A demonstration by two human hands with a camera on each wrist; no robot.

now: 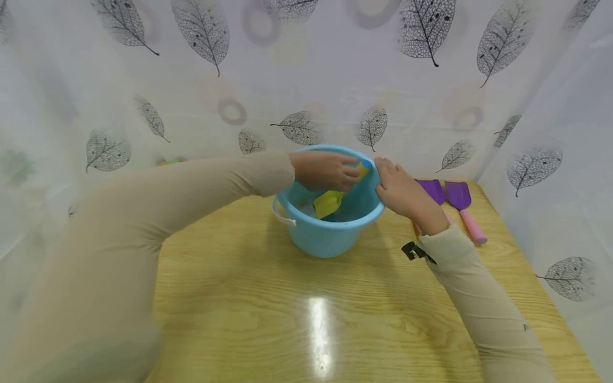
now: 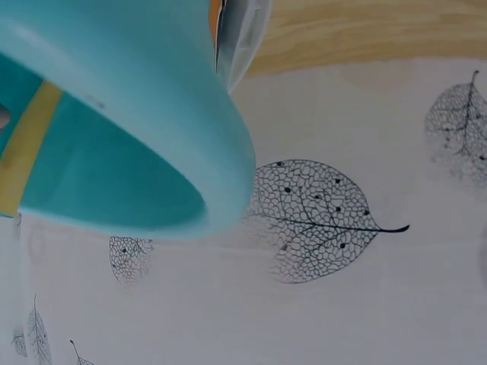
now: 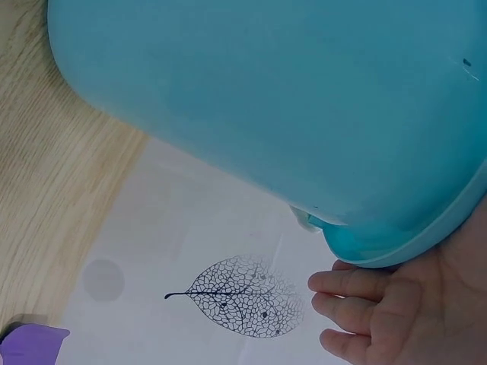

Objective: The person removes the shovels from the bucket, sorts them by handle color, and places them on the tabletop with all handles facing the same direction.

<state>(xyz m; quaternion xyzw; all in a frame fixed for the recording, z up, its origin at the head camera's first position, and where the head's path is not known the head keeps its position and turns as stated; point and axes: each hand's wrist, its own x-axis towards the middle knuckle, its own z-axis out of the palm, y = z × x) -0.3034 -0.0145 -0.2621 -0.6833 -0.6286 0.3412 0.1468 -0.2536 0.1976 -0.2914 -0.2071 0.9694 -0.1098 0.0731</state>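
A light blue bucket (image 1: 325, 239) with a white handle stands on the wooden table. My left hand (image 1: 321, 170) reaches over its rim from the left, and the curled fingers hold a toy shovel with a yellow-green blade (image 1: 328, 205) inside the bucket. A yellow strip (image 2: 27, 152) crosses the bucket's opening in the left wrist view, where only a fingertip shows. At the bucket's right edge, my right hand (image 1: 402, 189) grips the rim. The right wrist view shows the fingers of this right hand (image 3: 380, 312) beside the rim; its thumb is hidden there.
Two purple shovels, one partly behind my right wrist (image 1: 432, 190) and one with a pink handle (image 1: 458, 196), lie on the table's right side. A small green and orange thing (image 1: 171, 161) peeks out behind my left sleeve. Leaf-patterned curtains (image 1: 306, 80) surround the wooden table (image 1: 249, 319).
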